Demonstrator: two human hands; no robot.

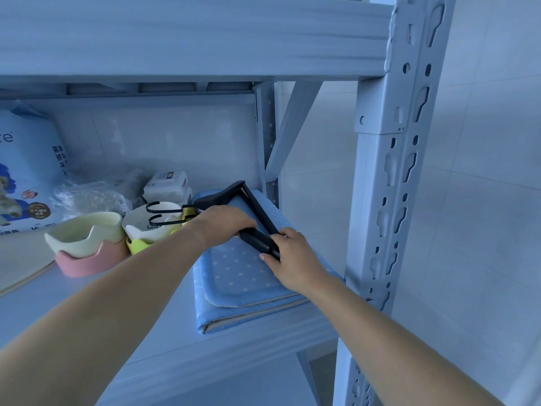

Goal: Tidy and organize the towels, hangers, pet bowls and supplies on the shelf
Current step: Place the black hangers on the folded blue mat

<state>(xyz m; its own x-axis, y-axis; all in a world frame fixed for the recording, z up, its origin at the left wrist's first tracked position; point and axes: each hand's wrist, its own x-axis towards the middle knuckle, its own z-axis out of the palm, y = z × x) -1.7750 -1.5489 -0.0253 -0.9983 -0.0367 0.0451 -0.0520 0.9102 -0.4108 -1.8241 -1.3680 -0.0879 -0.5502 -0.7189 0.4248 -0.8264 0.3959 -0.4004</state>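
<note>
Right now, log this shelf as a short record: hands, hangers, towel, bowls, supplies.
left hand: grips the black hangers
right hand: pinches the hangers' near end
hangers: stacked, lying on the folded blue towel, hooks pointing left over the yellow-green bowl
towel: dotted, at the right end of the shelf
bowls: pink bowl and yellow-green bowl side by side, left of the towel
supplies: pet-pad bag at far left; wipe packs behind the bowls

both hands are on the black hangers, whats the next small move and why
Probably ease the black hangers rightward so they lie wholly on the folded blue towels. The left hand and right hand both grip them on the towels, but the hooks stick out over the yellow-based bowl.
</note>
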